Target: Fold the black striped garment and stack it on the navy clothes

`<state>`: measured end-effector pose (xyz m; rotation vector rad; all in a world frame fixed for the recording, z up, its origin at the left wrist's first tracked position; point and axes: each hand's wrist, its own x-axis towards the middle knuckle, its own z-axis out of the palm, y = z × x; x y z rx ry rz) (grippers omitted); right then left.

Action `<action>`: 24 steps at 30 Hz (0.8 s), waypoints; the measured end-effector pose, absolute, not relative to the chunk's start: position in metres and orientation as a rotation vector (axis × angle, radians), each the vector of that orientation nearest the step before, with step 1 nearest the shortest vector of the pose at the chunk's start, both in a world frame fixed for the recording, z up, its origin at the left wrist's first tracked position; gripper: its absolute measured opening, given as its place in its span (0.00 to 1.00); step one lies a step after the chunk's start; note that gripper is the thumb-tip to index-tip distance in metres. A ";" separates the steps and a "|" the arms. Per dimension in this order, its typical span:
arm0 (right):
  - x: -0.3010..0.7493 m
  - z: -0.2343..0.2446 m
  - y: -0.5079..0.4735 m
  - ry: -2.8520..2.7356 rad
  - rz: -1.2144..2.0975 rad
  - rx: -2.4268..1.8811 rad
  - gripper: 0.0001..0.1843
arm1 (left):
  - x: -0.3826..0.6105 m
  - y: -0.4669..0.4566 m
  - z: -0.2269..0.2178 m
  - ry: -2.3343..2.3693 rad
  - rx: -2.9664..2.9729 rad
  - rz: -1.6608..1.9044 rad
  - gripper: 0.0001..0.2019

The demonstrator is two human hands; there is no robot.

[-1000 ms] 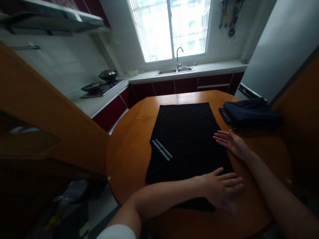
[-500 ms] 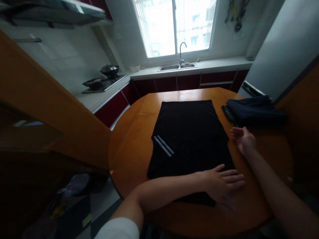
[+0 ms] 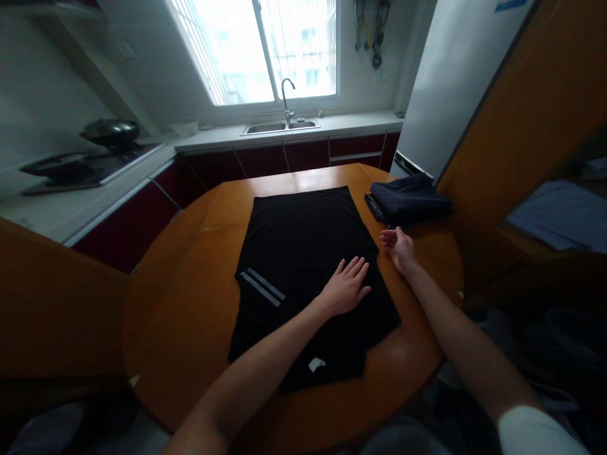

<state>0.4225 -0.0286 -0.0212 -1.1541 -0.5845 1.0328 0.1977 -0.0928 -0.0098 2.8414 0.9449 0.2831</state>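
Observation:
A black garment with two white stripes lies flat on the round wooden table. A small white tag shows near its front edge. My left hand rests palm down on the right part of the garment, fingers stretched out. My right hand is at the garment's right edge, fingers curled at the cloth; whether it grips the edge is unclear.
A folded dark blue garment sits at the table's far right. Behind are a counter with a sink under a window, a stove with a wok at left, and a grey fridge at right.
My left hand slid from the garment's near right corner up onto its middle right. My right hand turned from flat to curled at the right edge. The camera swung to the right.

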 end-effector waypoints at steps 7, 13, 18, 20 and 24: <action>0.414 -0.021 -0.035 -1.022 0.702 -1.269 0.16 | 0.197 -0.095 -0.009 0.957 2.858 0.255 0.30; 0.392 -0.018 -0.043 -1.627 0.480 -1.185 0.17 | 0.196 -0.090 -0.001 0.893 2.731 0.221 0.29; 0.387 -0.017 -0.046 -1.728 0.449 -1.286 0.22 | 0.156 -0.058 0.064 0.751 2.506 0.343 0.22; 0.389 -0.018 -0.047 -1.696 0.441 -1.344 0.23 | 0.125 -0.045 0.092 0.937 2.410 0.623 0.23; 0.393 -0.021 -0.046 -1.622 0.415 -1.424 0.23 | 0.053 -0.030 0.103 1.398 2.272 0.766 0.24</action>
